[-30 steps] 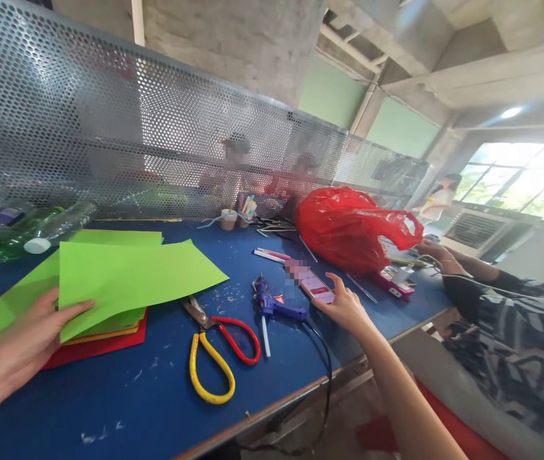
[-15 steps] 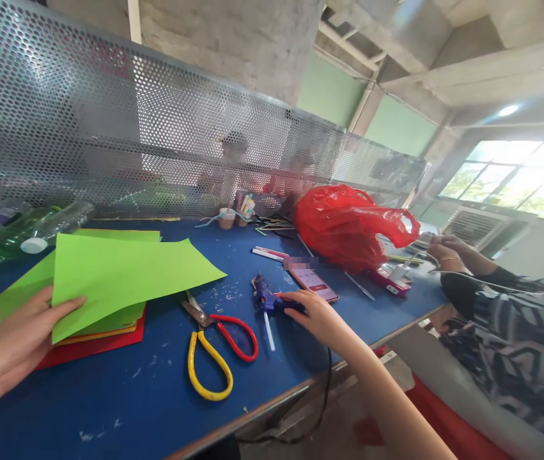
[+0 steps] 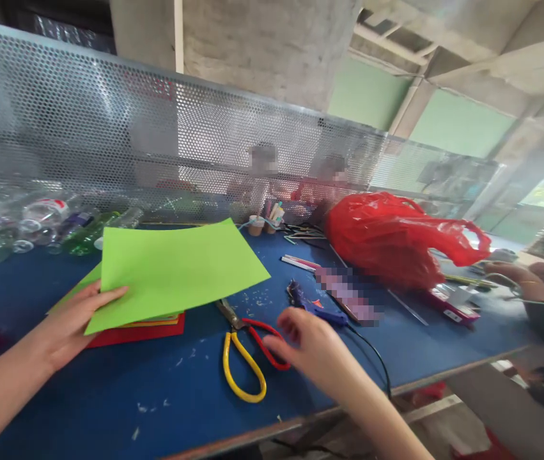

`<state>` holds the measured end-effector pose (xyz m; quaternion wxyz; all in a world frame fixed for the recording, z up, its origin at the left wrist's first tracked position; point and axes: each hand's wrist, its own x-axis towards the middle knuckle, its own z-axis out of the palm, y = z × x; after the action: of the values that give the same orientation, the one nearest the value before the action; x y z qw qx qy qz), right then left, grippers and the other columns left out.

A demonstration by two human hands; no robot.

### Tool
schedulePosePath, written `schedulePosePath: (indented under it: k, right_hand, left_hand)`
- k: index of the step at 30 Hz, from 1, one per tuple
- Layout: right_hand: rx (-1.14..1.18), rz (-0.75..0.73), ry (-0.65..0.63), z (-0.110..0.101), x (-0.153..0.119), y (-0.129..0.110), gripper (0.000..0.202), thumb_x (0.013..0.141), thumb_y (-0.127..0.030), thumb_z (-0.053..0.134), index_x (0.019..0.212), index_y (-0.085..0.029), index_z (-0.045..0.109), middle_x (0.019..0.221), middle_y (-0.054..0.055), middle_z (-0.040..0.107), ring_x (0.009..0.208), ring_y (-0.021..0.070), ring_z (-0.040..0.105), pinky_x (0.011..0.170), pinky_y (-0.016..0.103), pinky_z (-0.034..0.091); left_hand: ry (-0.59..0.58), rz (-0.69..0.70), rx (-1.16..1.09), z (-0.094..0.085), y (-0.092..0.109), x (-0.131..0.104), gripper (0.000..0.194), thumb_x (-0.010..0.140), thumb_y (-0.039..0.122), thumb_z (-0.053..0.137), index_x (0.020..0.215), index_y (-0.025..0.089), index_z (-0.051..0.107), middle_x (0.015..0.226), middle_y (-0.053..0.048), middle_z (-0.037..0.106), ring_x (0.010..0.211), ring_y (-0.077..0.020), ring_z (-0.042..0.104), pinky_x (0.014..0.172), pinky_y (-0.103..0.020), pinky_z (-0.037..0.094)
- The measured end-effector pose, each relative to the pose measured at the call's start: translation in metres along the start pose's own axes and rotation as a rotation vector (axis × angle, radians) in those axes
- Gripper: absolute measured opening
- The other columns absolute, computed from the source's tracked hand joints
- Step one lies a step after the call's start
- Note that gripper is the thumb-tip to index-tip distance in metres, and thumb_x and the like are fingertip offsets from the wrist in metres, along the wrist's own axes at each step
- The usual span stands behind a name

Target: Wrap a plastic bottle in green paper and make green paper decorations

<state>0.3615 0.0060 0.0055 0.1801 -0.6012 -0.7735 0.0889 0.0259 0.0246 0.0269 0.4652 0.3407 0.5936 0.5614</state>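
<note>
Green paper (image 3: 176, 268) is pinched at its left edge by my left hand (image 3: 77, 319), raised over a pile with red paper (image 3: 156, 331) on the blue table. My right hand (image 3: 307, 348) has bent, parted fingers with nothing between them. It hovers beside the red handle of the scissors (image 3: 245, 348), which also have a yellow handle and are partly under the green paper at the tip. Just behind my right hand lies a blue glue gun (image 3: 319, 310) with a black cord.
A red plastic bag (image 3: 387, 239) lies at the back right, near a phone (image 3: 348, 295). Plastic bottles (image 3: 44, 217) line the back left. Small cups (image 3: 256, 225) stand by the perforated screen (image 3: 233, 128). Another person's hands (image 3: 525, 281) are at the far right.
My right hand has let go of the glue gun and moved toward the scissors. The glue gun has turned. The green paper is lifted and shifted in my left hand; the view has swung left.
</note>
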Motion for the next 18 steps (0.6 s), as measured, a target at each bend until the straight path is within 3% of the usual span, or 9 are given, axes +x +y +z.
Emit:
schedulePosePath:
  k: [2,4,6,9,12,14,16,18]
  right_hand:
    - [-0.117,0.005,-0.109,0.012,0.001,-0.029,0.036,0.073,-0.051,0.068,0.085,-0.018,0.059,0.085,0.008,0.066,0.08,0.0256,0.062,0.068,0.032,0.046]
    - [-0.206,0.01,-0.161,0.022,0.003,-0.045,0.034,0.077,-0.046,0.065,0.09,-0.015,0.058,0.093,0.013,0.066,0.089,0.0295,0.062,0.074,0.035,0.044]
    - [-0.226,0.03,-0.205,0.024,0.007,-0.048,0.028,0.082,-0.038,0.058,0.094,-0.013,0.057,0.095,0.015,0.065,0.09,0.0292,0.062,0.074,0.034,0.043]
    - [-0.121,0.084,-0.288,0.009,0.011,-0.039,0.025,0.082,-0.037,0.056,0.093,-0.014,0.055,0.086,0.011,0.066,0.075,0.0237,0.062,0.062,0.029,0.04]
    - [0.079,0.084,-0.363,-0.016,0.01,-0.02,0.033,0.083,-0.047,0.051,0.093,-0.016,0.057,0.084,0.007,0.065,0.074,0.0204,0.059,0.062,0.028,0.039]
    - [0.297,0.083,-0.439,-0.025,0.002,-0.004,0.044,0.073,-0.054,0.063,0.098,-0.018,0.058,0.088,0.005,0.064,0.079,0.0197,0.058,0.066,0.026,0.041]
    - [0.592,0.115,-0.466,-0.022,-0.011,0.013,0.055,0.066,-0.063,0.067,0.1,-0.021,0.057,0.086,0.002,0.06,0.073,0.0154,0.056,0.061,0.023,0.042]
    - [0.992,0.206,-0.462,-0.009,-0.023,0.025,0.064,0.06,-0.079,0.058,0.095,-0.025,0.054,0.064,-0.004,0.048,0.048,0.0087,0.043,0.044,0.019,0.033]
  left_hand:
    - [-0.059,-0.082,-0.044,-0.003,-0.005,0.002,0.039,0.076,0.008,0.063,0.114,0.019,0.062,0.087,-0.005,0.076,0.081,-0.0234,0.073,0.075,-0.036,0.06]
    - [-0.136,-0.093,-0.128,-0.006,-0.01,0.005,0.042,0.077,0.008,0.062,0.118,0.018,0.059,0.09,-0.006,0.076,0.078,-0.023,0.073,0.069,-0.034,0.061]
    - [-0.168,-0.088,-0.201,-0.01,-0.014,0.009,0.041,0.077,0.006,0.062,0.117,0.016,0.059,0.089,-0.007,0.076,0.076,-0.0229,0.073,0.068,-0.033,0.061]
    - [-0.135,-0.078,-0.262,-0.013,-0.019,0.014,0.036,0.08,0.007,0.06,0.114,0.016,0.061,0.087,-0.008,0.076,0.074,-0.0239,0.073,0.068,-0.035,0.061]
    - [-0.042,-0.088,-0.299,-0.016,-0.021,0.021,0.027,0.085,0.012,0.055,0.111,0.016,0.063,0.083,-0.009,0.076,0.07,-0.0239,0.073,0.063,-0.035,0.062]
    - [0.008,-0.088,-0.332,-0.018,-0.022,0.026,0.026,0.087,0.012,0.052,0.111,0.016,0.063,0.081,-0.008,0.076,0.068,-0.0219,0.073,0.063,-0.032,0.061]
    - [0.054,-0.084,-0.363,-0.02,-0.021,0.027,0.027,0.087,0.01,0.052,0.11,0.016,0.063,0.079,-0.007,0.076,0.067,-0.0199,0.073,0.065,-0.029,0.061]
    - [0.049,-0.091,-0.392,-0.022,-0.021,0.026,0.026,0.086,0.011,0.055,0.11,0.015,0.063,0.082,-0.006,0.076,0.071,-0.02,0.073,0.07,-0.029,0.061]
